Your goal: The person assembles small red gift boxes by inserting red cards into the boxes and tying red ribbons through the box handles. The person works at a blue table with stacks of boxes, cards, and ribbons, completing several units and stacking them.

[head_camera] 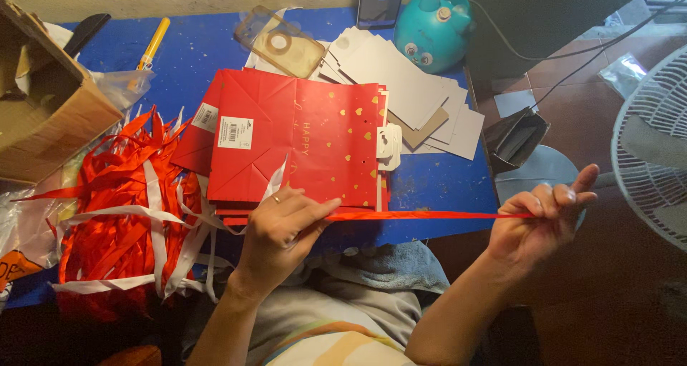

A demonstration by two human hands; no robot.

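Observation:
A red ribbon (422, 214) is stretched taut between my two hands. My left hand (283, 226) pinches one end at the near edge of a stack of flat red paper gift bags (300, 140) with gold hearts. My right hand (544, 219) pinches the other end out past the right edge of the blue table (436, 183). A heap of red and white ribbons (125, 208) lies to the left of my left hand.
A cardboard box (46, 105) stands at the far left. Grey card pieces (415, 94), a clear phone case (280, 42), a phone (381, 1) and a teal round device (433, 19) lie at the back. A white fan (655, 144) stands on the right.

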